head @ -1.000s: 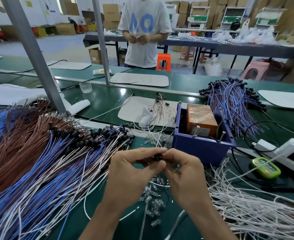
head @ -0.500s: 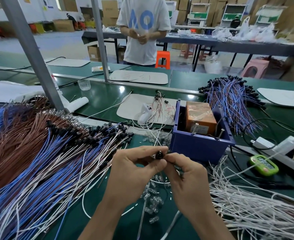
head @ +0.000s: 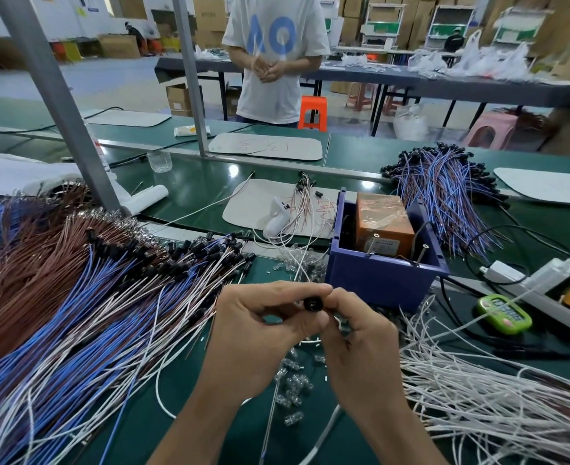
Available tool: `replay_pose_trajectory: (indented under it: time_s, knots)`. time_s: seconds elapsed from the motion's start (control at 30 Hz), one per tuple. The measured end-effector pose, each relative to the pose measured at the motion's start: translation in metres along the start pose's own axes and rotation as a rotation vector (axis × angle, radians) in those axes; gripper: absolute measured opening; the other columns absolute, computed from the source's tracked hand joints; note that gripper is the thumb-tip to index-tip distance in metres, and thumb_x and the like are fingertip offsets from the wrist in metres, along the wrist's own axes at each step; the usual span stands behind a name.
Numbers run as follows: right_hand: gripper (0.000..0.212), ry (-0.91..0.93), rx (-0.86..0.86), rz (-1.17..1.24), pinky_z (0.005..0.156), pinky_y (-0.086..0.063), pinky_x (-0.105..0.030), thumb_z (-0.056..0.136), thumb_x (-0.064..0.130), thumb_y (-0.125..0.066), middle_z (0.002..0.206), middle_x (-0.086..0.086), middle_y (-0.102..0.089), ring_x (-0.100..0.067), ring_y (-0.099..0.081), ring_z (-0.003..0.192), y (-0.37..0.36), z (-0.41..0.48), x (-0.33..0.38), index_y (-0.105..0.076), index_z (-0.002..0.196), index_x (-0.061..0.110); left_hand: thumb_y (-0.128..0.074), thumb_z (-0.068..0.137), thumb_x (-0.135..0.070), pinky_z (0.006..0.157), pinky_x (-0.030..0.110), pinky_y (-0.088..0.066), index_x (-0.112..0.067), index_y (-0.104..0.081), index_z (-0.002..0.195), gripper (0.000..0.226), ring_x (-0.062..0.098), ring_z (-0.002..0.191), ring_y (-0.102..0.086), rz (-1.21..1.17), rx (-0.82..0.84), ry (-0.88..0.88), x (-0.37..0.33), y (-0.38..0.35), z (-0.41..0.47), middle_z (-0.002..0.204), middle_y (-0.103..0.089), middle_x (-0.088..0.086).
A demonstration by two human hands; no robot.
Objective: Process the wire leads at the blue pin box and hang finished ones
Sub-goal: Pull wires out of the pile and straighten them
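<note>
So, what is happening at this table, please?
A person sits at a green worktable covered in wire bundles. Both hands, left hand and right hand, pinch one small black round cap between their fingertips, just in front of the blue plastic pin box. The cap is not at the box yet.

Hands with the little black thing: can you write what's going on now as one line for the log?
step: fitting part | left hand: pinching black cap | right hand: pinching same cap | blue pin box: behind hands, untouched
</note>
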State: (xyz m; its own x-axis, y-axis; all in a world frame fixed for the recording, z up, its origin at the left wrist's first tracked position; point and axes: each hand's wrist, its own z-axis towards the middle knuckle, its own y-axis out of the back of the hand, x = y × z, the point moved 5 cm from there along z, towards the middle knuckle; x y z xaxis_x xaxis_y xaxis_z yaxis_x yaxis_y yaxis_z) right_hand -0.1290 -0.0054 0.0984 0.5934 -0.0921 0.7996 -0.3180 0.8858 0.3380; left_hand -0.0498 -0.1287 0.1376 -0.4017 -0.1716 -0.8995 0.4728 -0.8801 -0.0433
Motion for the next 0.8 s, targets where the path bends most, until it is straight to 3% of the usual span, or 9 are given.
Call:
replay_pose_trajectory:
  time_s: [0.07, 0.13, 0.27, 0.47, 0.63, 0.73, 0.8]
  knots:
    - [0.01, 0.004, 0.002, 0.014, 0.068, -0.059, -0.04, 0.096, 0.016, -0.067, 0.093, 0.008, -0.073, -0.015, -0.07, 0.085, 0.0, -0.001, 0.002, -0.074, 0.102, 0.02, -0.09, 0.068, -0.008, 0.068, 0.025, -0.061, -0.032, -0.085, 0.096, 0.038, 0.014, 0.074, -0.075, 0.001, 0.019, -0.013, 0.0, 0.0, 0.0, 0.09, -0.081, 0.0]
    - [0.011, 0.015, 0.007, 0.02, 0.068, -0.058, -0.039, 0.096, 0.022, -0.063, 0.092, 0.01, -0.073, -0.015, -0.07, 0.084, 0.0, -0.001, 0.005, -0.069, 0.1, 0.029, -0.09, 0.068, -0.014, 0.069, 0.026, -0.061, -0.031, -0.085, 0.096, 0.033, 0.017, 0.075, -0.077, -0.034, 0.035, -0.01, -0.001, -0.001, -0.001, 0.091, -0.081, 0.001]
    - [0.008, 0.026, 0.028, 0.01, 0.066, -0.057, -0.042, 0.097, 0.024, -0.059, 0.089, 0.01, -0.071, -0.015, -0.068, 0.083, 0.001, -0.002, 0.007, -0.063, 0.099, 0.031, -0.09, 0.065, -0.011, 0.069, 0.029, -0.062, -0.025, -0.085, 0.093, 0.031, 0.026, 0.078, -0.078, -0.092, 0.046, 0.018, 0.002, -0.001, 0.0, 0.09, -0.081, 0.007]
    - [0.008, 0.029, 0.04, -0.061, 0.06, -0.045, -0.021, 0.098, 0.03, -0.056, 0.079, 0.013, -0.063, -0.013, -0.061, 0.072, -0.003, 0.001, 0.007, -0.059, 0.093, 0.035, -0.088, 0.063, 0.001, 0.067, 0.027, -0.062, -0.018, -0.086, 0.088, 0.032, 0.027, 0.077, -0.079, -0.154, 0.027, 0.036, 0.009, -0.001, 0.002, 0.087, -0.08, 0.012]
    - [0.019, -0.031, 0.149, -0.079, 0.067, -0.055, -0.033, 0.104, 0.039, -0.052, 0.085, 0.014, -0.07, -0.01, -0.066, 0.078, -0.011, 0.004, 0.004, -0.068, 0.1, 0.031, -0.093, 0.06, 0.0, 0.068, 0.025, -0.06, -0.019, -0.086, 0.086, 0.033, 0.024, 0.077, -0.078, -0.149, -0.019, 0.073, 0.023, 0.005, 0.001, 0.085, -0.08, 0.012]
    - [0.014, -0.11, 0.258, -0.187, 0.068, -0.049, -0.014, 0.102, 0.031, -0.062, 0.084, 0.024, -0.071, 0.001, -0.066, 0.085, -0.012, 0.009, -0.002, -0.074, 0.103, 0.039, -0.088, 0.061, -0.015, 0.064, 0.021, -0.058, -0.023, -0.086, 0.087, 0.027, 0.017, 0.07, -0.075, -0.146, -0.144, 0.147, 0.036, 0.018, 0.001, 0.083, -0.08, 0.011]
    - [0.026, -0.167, 0.265, -0.301, 0.074, -0.044, -0.004, 0.1, 0.019, -0.064, 0.087, 0.029, -0.07, 0.011, -0.061, 0.093, -0.007, 0.01, -0.008, -0.077, 0.108, 0.04, -0.084, 0.067, -0.019, 0.065, 0.021, -0.059, -0.028, -0.085, 0.091, 0.026, 0.017, 0.072, -0.074, -0.076, -0.212, 0.155, 0.044, 0.03, -0.001, 0.086, -0.08, 0.008]
